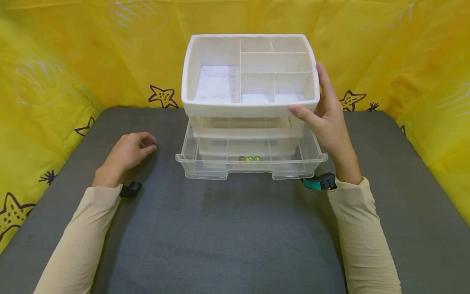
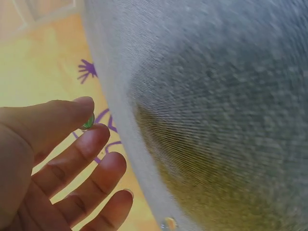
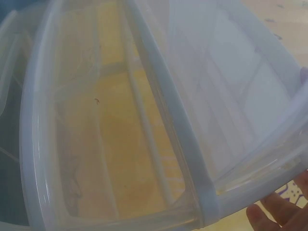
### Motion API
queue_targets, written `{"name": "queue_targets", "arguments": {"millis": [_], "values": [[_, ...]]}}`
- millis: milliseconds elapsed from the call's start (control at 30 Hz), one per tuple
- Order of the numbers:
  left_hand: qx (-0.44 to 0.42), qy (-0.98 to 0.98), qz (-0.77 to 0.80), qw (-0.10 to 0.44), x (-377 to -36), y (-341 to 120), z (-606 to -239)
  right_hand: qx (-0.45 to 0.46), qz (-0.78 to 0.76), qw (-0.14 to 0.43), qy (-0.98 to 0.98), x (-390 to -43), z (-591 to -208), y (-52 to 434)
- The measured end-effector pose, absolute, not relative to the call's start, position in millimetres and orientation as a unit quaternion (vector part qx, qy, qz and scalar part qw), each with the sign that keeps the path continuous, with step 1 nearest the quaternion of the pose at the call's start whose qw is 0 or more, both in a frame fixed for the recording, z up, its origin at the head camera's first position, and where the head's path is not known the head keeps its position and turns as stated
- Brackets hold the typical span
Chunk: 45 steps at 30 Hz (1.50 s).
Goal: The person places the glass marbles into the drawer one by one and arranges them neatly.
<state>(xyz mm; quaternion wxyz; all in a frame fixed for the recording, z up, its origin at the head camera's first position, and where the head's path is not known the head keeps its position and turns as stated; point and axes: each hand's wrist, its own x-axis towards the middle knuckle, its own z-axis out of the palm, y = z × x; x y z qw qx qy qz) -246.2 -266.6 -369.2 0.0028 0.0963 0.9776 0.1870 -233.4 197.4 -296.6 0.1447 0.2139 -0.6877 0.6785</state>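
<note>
My left hand (image 1: pixel 126 153) pinches a small green glass marble (image 2: pixel 88 121) between thumb and index finger, left of the organizer and low over the table. The other fingers are loosely bent in the left wrist view. A white plastic drawer organizer (image 1: pixel 251 109) stands at the back middle, with a compartmented tray on top. Its clear bottom drawer (image 1: pixel 205 164) is pulled out toward me. Several marbles (image 1: pixel 249 158) sit in a row inside that drawer. My right hand (image 1: pixel 328 116) grips the upper right corner of the organizer, thumb on the front rim and fingers along the side.
The grey cloth-covered table (image 1: pixel 227 228) spreads in front of the organizer. A yellow patterned curtain (image 1: pixel 139 53) hangs behind and along both sides. Near the lower edge of the left wrist view, a small shiny round thing (image 2: pixel 169 224) is partly cut off.
</note>
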Motion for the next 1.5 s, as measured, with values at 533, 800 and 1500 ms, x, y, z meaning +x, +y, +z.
{"name": "queue_targets", "arguments": {"millis": [533, 800, 1500], "values": [[0.095, 0.977, 0.188, -0.026, -236, -248, -345, 0.217, 0.675, 0.149, -0.689, -234, -297, 197], [0.111, 0.975, 0.183, -0.049, -231, -240, -333, 0.215, 0.679, 0.145, -0.687, -233, -297, 198], [0.162, 0.964, 0.178, -0.112, -218, -219, -306, 0.213, 0.681, 0.142, -0.687, -234, -297, 198]]}}
